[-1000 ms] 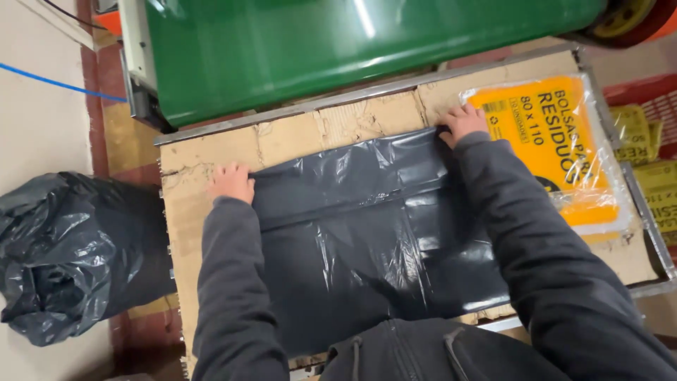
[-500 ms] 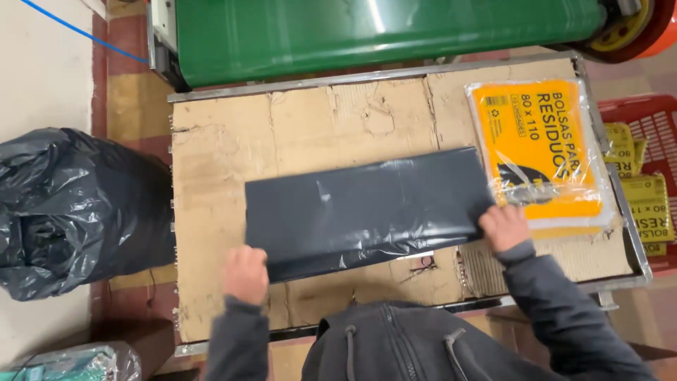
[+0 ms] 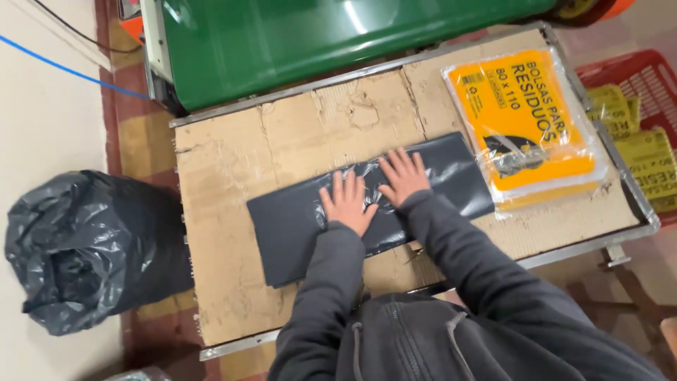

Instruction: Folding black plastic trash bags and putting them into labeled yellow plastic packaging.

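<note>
The folded dark plastic bag (image 3: 296,219) lies flat on the cardboard-topped bench (image 3: 226,162), both the left hand (image 3: 347,203) and right hand (image 3: 403,176) pressing palms-down, fingers spread; thin, limp and slippery, it looks best pinched along an edge.

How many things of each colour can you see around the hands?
Black: 2, the folded bin bag under the left hand and right hand, and the full bin bag on the floor
Orange: 1, the pack of bags
Green: 1, the bin
Red: 1, the basket
Total: 5
</note>
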